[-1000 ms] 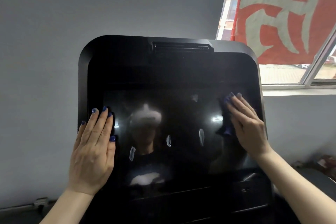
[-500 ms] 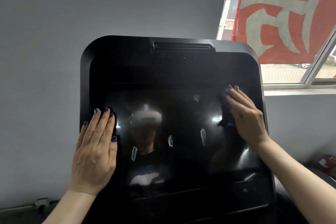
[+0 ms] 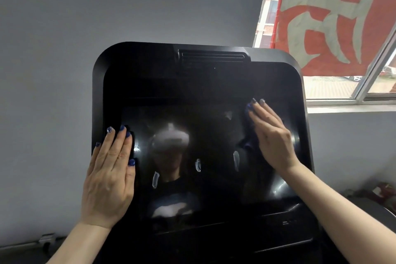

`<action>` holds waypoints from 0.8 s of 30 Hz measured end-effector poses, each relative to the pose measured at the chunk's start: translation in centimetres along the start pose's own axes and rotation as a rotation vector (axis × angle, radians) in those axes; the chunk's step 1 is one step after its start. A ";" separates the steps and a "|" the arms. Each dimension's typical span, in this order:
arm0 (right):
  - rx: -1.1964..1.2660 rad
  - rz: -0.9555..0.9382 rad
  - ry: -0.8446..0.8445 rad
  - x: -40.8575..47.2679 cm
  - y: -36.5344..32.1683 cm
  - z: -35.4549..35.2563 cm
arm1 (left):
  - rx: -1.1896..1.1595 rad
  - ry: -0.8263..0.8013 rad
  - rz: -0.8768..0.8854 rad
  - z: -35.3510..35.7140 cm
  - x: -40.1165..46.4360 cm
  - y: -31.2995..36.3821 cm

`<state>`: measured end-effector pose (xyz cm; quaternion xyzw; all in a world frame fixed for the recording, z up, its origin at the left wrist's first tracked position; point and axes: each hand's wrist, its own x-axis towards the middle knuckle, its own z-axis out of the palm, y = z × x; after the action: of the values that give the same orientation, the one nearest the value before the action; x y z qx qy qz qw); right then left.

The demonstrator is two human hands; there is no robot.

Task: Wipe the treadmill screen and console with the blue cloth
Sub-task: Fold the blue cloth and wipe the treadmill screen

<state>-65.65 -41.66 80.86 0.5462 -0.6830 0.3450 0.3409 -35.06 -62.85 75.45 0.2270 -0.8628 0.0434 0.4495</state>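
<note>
To your left is bare grey wall. Your left hand lies flat, fingers straight, gripping nothing, on the console's left edge beside the screen. Across the glass, your right hand presses the blue cloth flat against the screen's upper right corner, fingers extended. Since a second ago that hand and cloth have slid slightly upward; the left has stayed put. Beyond the console's right edge are a window and a red banner.
</note>
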 end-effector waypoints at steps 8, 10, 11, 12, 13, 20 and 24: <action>0.026 0.048 0.029 0.5 1.4 -0.1 | -0.031 0.014 -0.036 -0.1 0.1 0.1; 0.022 0.049 0.044 1.1 0.7 0.4 | -0.042 0.004 -0.040 -0.2 0.2 0.2; 0.014 0.033 0.036 0.9 0.6 0.3 | -0.047 -0.003 -0.043 -0.3 0.2 0.1; -0.010 0.017 0.024 0.6 0.5 0.1 | -0.052 -0.010 -0.042 -0.4 0.2 0.1; -0.051 0.008 0.008 0.3 0.4 -0.1 | -0.055 -0.018 -0.038 -0.4 0.1 0.0; -0.152 -0.063 -0.017 -0.9 0.9 -0.2 | -0.087 -0.014 -0.041 -0.3 -0.4 0.0; -0.142 -0.016 0.078 2.0 0.1 1.6 | -0.080 -0.014 -0.041 -0.2 -0.4 -0.1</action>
<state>-66.19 -43.97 81.68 0.5120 -0.6876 0.3140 0.4080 -34.64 -62.68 75.25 0.2267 -0.8623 -0.0022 0.4529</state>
